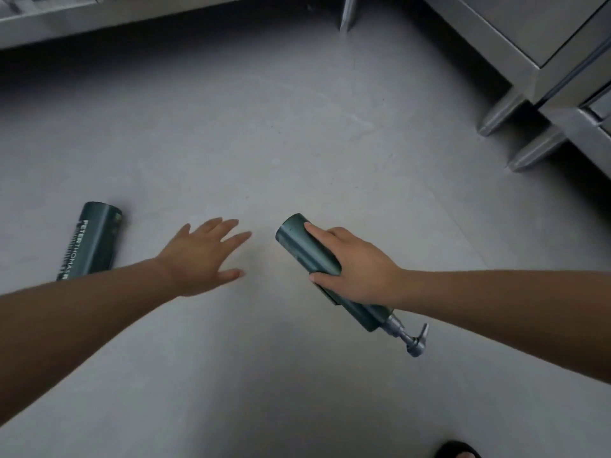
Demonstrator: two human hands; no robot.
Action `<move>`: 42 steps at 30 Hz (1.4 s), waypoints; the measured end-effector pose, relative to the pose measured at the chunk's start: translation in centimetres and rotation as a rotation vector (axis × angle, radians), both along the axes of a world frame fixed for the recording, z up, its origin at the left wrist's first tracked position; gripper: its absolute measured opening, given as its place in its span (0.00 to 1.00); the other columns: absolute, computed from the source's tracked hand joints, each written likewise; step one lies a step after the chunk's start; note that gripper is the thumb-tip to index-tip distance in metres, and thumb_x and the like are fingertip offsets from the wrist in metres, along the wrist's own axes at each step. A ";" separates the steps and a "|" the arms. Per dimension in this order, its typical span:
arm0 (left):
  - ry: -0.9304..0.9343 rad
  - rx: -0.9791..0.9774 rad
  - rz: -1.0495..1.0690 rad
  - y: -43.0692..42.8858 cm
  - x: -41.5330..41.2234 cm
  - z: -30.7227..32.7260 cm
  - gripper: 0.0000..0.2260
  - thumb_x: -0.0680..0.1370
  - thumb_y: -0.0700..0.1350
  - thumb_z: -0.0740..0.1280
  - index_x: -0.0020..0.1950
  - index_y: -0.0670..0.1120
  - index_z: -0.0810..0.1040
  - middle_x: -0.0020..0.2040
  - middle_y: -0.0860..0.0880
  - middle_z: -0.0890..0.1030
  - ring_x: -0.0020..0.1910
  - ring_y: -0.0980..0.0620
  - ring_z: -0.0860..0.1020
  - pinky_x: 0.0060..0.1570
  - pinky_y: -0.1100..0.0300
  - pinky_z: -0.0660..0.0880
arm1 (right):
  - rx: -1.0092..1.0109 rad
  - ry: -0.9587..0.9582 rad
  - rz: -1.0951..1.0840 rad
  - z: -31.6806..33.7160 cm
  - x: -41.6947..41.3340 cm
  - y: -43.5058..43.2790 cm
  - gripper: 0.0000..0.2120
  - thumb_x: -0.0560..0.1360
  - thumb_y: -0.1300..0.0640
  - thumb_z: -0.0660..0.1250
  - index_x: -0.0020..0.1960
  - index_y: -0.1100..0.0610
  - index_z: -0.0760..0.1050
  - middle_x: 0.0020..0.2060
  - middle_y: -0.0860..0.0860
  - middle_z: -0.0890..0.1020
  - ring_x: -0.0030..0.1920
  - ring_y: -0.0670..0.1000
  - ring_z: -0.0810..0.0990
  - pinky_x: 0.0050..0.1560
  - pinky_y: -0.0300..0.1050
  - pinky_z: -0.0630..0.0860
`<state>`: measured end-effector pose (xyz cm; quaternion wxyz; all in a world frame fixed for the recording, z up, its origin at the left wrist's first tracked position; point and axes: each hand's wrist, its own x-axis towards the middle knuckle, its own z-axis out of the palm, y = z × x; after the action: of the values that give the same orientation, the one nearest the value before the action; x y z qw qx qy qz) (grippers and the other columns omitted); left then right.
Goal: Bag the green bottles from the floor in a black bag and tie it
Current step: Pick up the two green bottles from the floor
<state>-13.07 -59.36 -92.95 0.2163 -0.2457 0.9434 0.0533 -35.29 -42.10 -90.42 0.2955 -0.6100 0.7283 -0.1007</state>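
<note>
1. Two dark green cylindrical plastic bottles in view, no black bag anywhere in shot, so barely started: bagging and tying both still to do, by the look of it.
2. Far left: smooth dark green bottle with white lettering (91, 241), lying on its side on the matte grey concrete-looking floor (297, 127), untouched, lower end hidden behind the forearm.
3. Just right of that: left hand (201, 256), fingers spread wide, palm down, holding nothing, hovering between the two bottles.
4. Right of centre: right hand (353, 262) wrapped around the second green bottle with a grey metallic pump top (299, 242), flat base pointing up-left, pump toward the body. Lifted or resting on the floor? Can't tell.
5. Far right: brushed stainless steel cabinet legs (502, 110), shiny and boxy.
</note>
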 end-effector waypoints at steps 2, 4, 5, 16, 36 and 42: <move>0.067 0.008 0.058 -0.6 2.2 0.5 0.32 0.75 0.67 0.52 0.76 0.57 0.48 0.78 0.50 0.52 0.76 0.48 0.53 0.70 0.43 0.60 | 0.017 -0.007 -0.009 0.0 2.2 -0.8 0.37 0.74 0.43 0.63 0.76 0.45 0.46 0.66 0.53 0.67 0.56 0.55 0.75 0.55 0.50 0.75; 0.139 0.041 0.153 -0.8 4.3 0.5 0.32 0.75 0.65 0.54 0.76 0.56 0.51 0.78 0.50 0.54 0.76 0.47 0.55 0.70 0.43 0.61 | 0.005 -0.033 -0.053 -0.6 4.9 -1.7 0.37 0.74 0.44 0.64 0.76 0.46 0.47 0.65 0.54 0.68 0.56 0.55 0.75 0.55 0.50 0.74; 0.162 0.061 0.207 -0.8 5.3 0.3 0.31 0.76 0.64 0.55 0.76 0.56 0.52 0.78 0.50 0.55 0.76 0.47 0.55 0.70 0.43 0.61 | -0.017 -0.059 -0.088 -1.1 6.4 -2.3 0.37 0.74 0.45 0.64 0.76 0.46 0.48 0.65 0.54 0.68 0.56 0.55 0.75 0.56 0.51 0.74; 0.175 0.013 0.395 -1.5 15.2 -1.9 0.29 0.77 0.60 0.58 0.76 0.54 0.54 0.78 0.48 0.55 0.76 0.47 0.53 0.71 0.41 0.57 | -0.022 -0.210 -0.342 -6.1 17.6 -5.7 0.38 0.72 0.44 0.66 0.75 0.44 0.49 0.60 0.54 0.71 0.54 0.55 0.76 0.55 0.51 0.75; 0.137 -0.002 0.655 -3.2 18.2 -3.7 0.29 0.77 0.45 0.61 0.76 0.51 0.53 0.77 0.43 0.42 0.70 0.39 0.56 0.54 0.45 0.75 | 0.026 0.034 -0.238 -8.4 16.9 -4.9 0.36 0.75 0.46 0.63 0.75 0.44 0.46 0.69 0.53 0.63 0.59 0.54 0.73 0.53 0.49 0.76; 0.191 0.051 0.593 1.9 19.7 -4.4 0.31 0.76 0.46 0.63 0.76 0.52 0.53 0.77 0.44 0.42 0.71 0.40 0.55 0.55 0.47 0.76 | -0.025 0.072 -0.211 -8.6 16.2 -4.4 0.35 0.75 0.44 0.62 0.75 0.45 0.48 0.68 0.54 0.65 0.60 0.55 0.72 0.52 0.49 0.76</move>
<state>6.67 -57.49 -97.32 0.1077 -0.4987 0.8450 0.1604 -19.13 -46.51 -99.06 0.2493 -0.5366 0.7974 -0.1184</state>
